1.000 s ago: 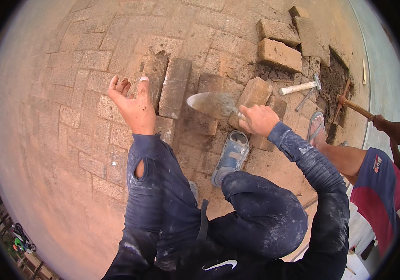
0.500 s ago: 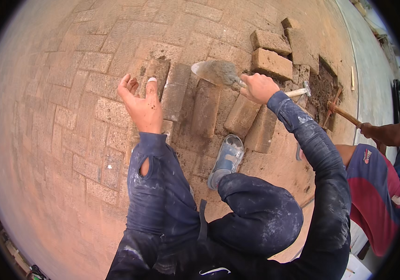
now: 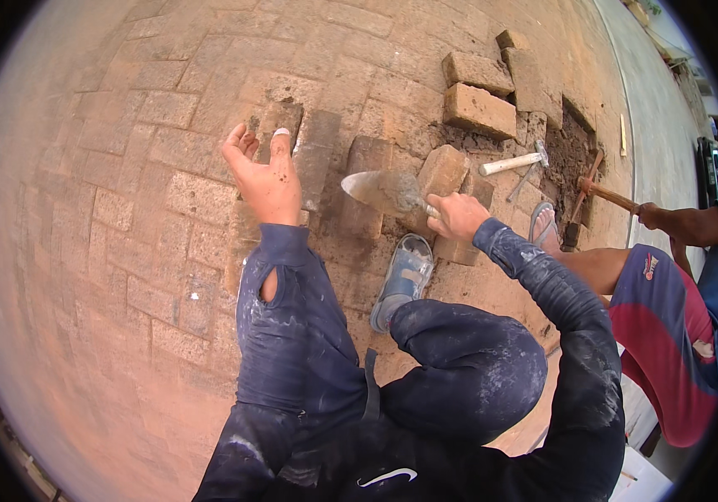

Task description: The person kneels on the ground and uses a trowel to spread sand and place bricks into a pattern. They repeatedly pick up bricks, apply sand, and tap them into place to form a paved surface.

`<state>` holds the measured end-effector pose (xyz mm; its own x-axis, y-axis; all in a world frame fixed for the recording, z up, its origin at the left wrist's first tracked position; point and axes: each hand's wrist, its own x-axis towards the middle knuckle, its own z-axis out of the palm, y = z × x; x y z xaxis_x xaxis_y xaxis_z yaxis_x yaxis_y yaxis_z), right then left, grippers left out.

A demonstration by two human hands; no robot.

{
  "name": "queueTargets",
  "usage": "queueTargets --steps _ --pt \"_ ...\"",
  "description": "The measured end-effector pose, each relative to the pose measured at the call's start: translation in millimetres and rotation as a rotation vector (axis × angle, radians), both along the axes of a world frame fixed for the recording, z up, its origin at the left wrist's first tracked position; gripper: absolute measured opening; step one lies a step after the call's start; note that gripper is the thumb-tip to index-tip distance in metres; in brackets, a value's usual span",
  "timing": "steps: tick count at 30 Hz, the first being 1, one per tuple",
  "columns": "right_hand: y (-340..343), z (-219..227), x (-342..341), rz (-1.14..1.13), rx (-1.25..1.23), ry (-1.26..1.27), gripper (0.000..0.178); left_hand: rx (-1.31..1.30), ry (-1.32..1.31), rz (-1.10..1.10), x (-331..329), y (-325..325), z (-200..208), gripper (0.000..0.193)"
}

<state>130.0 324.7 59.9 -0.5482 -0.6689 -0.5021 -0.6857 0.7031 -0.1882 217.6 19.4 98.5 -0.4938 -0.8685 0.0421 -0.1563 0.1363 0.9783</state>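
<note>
My right hand [image 3: 457,216] is closed around the handle of a pointed trowel [image 3: 382,192], its blade smeared with grey-brown dirt. The blade points left above a loose brown paving brick [image 3: 367,155]. My left hand [image 3: 273,184] is raised with thumb and curled fingers apart, and nothing shows between them. Just beyond its thumb lies a dark paving brick [image 3: 282,115], partly hidden by the hand. Beside that, another loose brick [image 3: 318,138] lies lengthwise. A lighter brick [image 3: 443,171] and one more brick [image 3: 462,251] are right of the trowel, near my sandalled foot [image 3: 404,272].
Stacked bricks [image 3: 480,111] stand at the far right beside a dug-out patch of soil [image 3: 566,163]. A hammer [image 3: 514,163] with a pale handle lies nearby. Another person's hand [image 3: 649,215] grips a wooden-handled pick [image 3: 610,194] over the soil. Laid pavers [image 3: 175,151] spread leftward.
My right hand has brought the trowel down and nearer to me, uncovering the hammer's handle. My left hand has shifted slightly right, still apart. The other person's sandalled foot has come into fuller view.
</note>
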Motion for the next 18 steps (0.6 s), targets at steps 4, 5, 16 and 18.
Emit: queueTargets --steps 4,5,16,18 --pt "-13 28 29 0.033 0.016 -0.039 0.036 0.004 0.06 0.038 -2 -6 -2 0.053" --pt "-8 25 23 -0.037 -0.005 0.016 0.035 0.022 0.077 0.035 -5 0 -2 0.052" --pt "-2 17 27 -0.233 -0.141 0.139 0.031 -0.091 0.194 0.242 9 -39 15 0.059" --pt "5 10 27 -0.13 -0.135 0.031 0.03 -0.053 0.129 0.155 5 -43 16 0.055"
